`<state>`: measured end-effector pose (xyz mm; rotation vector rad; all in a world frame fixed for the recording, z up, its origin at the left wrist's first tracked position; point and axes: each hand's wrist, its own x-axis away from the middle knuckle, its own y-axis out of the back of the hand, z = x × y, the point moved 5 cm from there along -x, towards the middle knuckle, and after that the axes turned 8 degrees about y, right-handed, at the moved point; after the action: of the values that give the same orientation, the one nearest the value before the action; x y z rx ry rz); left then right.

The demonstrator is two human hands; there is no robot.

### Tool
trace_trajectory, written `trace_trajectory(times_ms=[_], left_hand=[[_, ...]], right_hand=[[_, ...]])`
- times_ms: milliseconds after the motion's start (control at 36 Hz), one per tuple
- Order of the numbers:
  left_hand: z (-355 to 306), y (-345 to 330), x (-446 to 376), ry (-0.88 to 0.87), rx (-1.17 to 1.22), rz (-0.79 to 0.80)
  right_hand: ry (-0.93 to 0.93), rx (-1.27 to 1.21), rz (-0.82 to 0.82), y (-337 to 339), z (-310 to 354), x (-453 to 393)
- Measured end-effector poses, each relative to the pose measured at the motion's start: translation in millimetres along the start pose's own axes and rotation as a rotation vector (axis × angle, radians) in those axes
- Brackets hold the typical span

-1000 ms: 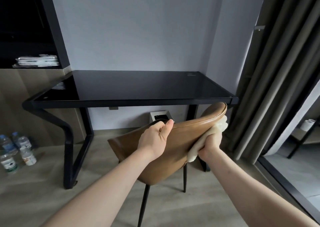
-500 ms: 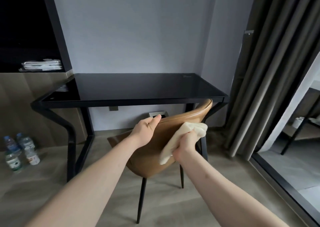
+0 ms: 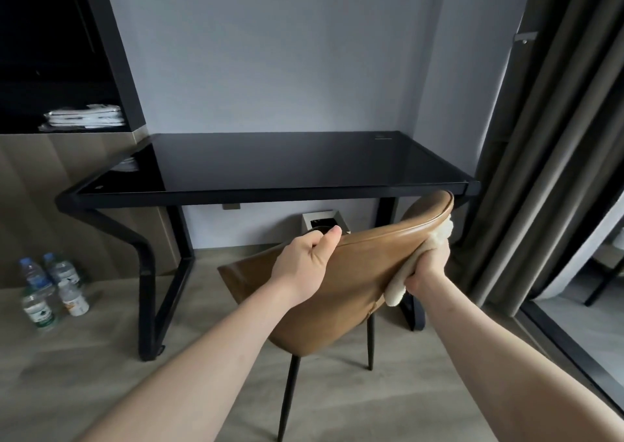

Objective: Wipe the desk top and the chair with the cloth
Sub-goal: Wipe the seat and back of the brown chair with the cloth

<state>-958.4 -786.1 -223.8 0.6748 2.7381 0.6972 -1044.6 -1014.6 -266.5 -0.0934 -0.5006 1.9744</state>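
Chair (image 3: 341, 282): tan, in front of desk top (image 3: 270, 161), tilted. Left hand (image 3: 305, 266) grips its backrest rim. Right hand (image 3: 427, 266) clutches cloth (image 3: 398, 289) against backrest's right edge. Progress, judged: chair wipe under way; desk top's status unclear. Bottle labels (image 3: 37, 310) left of chair: unreadable.

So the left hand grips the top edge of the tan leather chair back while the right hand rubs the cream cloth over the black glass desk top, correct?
Not quite. In the head view the right hand presses the cream cloth against the tan leather chair back near its right end, not on the black glass desk top. The left hand does grip the chair back's top edge.
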Motion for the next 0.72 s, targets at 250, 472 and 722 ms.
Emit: trace_trajectory(times_ms=[250, 472, 722], left_hand=[[-5, 7, 5, 0.051, -0.026, 0.011], [-10, 10, 16, 0.154, -0.055, 0.086], [-14, 5, 19, 0.113, -0.050, 0.090]], right_hand=[[-0.174, -0.123, -0.048, -14, -12, 65], [0.223, 0.022, 0.000, -16, -7, 130], [0.334, 0.061, 0.020, -11, 3, 108]])
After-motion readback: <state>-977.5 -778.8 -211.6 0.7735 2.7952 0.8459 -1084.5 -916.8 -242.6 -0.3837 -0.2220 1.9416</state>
